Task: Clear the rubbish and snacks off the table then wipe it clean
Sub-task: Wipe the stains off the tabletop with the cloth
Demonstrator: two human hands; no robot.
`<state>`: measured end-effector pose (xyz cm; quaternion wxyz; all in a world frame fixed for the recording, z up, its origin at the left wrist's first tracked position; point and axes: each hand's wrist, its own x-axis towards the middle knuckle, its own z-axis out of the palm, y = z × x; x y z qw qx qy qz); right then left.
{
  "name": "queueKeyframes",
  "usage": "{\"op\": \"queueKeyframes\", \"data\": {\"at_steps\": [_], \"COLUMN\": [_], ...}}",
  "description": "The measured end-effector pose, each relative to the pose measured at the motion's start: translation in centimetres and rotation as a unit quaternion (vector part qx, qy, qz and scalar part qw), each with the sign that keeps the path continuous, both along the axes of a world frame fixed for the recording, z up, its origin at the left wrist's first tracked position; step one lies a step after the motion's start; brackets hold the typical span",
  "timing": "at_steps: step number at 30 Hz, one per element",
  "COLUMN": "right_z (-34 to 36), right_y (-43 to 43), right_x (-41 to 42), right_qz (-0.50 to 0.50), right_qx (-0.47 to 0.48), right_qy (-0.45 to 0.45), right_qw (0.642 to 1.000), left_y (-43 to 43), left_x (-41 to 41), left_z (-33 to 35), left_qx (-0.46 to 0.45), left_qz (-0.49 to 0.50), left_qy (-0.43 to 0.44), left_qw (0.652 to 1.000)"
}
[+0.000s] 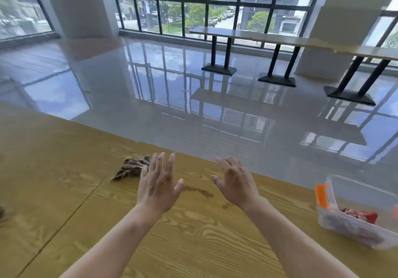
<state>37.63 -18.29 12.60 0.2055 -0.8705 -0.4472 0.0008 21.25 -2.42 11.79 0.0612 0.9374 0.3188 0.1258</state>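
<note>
Both hands raised empty over a wooden table (193, 234)

A crumpled brown cloth (131, 168) lies near the far edge, just behind the left hand (158, 185); a brown smear (199, 190) marks the wood between the hands; left hand and right hand (235, 184) are spread, fingers splayed, grasping nothing; a clear plastic container (353, 213) of wrappers sits at right.
</note>
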Motion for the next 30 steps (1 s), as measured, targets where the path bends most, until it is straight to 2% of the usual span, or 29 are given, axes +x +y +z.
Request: {"op": "queueKeyframes", "data": {"at_steps": [6, 12, 16, 21, 23, 27, 30], "right_z": [0.0, -3.4, -7.5, -12.7, -14.6, -17.9, -19.3], "right_y": [8.8, 16.0, 21.0, 27.6, 30.1, 33.3, 33.3], "right_x": [-4.1, -6.7, -7.9, -7.8, -7.5, -7.5, -7.8], "right_qz": [0.035, 0.060, 0.091, 0.112, 0.122, 0.139, 0.120], "right_qx": [-0.008, -0.048, -0.109, -0.165, -0.172, -0.226, -0.230], "right_qy": [0.005, 0.032, 0.068, 0.103, 0.098, 0.074, 0.003], "right_qw": [0.999, 0.997, 0.988, 0.974, 0.973, 0.961, 0.966], "left_y": [6.2, 12.0, 15.0, 17.4, 18.1, 18.5, 18.6], "left_x": [-5.0, -8.0, -9.5, -11.9, -12.5, -12.9, -13.0], "left_z": [-0.2, -3.3, -8.6, -17.5, -20.1, -22.4, -22.9], "left_qx": [-0.013, -0.032, -0.063, -0.097, -0.091, -0.071, -0.061], "left_qz": [0.042, 0.071, 0.086, 0.087, 0.081, 0.072, 0.070], "left_qy": [0.004, 0.028, 0.053, 0.139, 0.153, 0.120, 0.102], "left_qw": [0.999, 0.997, 0.993, 0.982, 0.981, 0.988, 0.991]}}
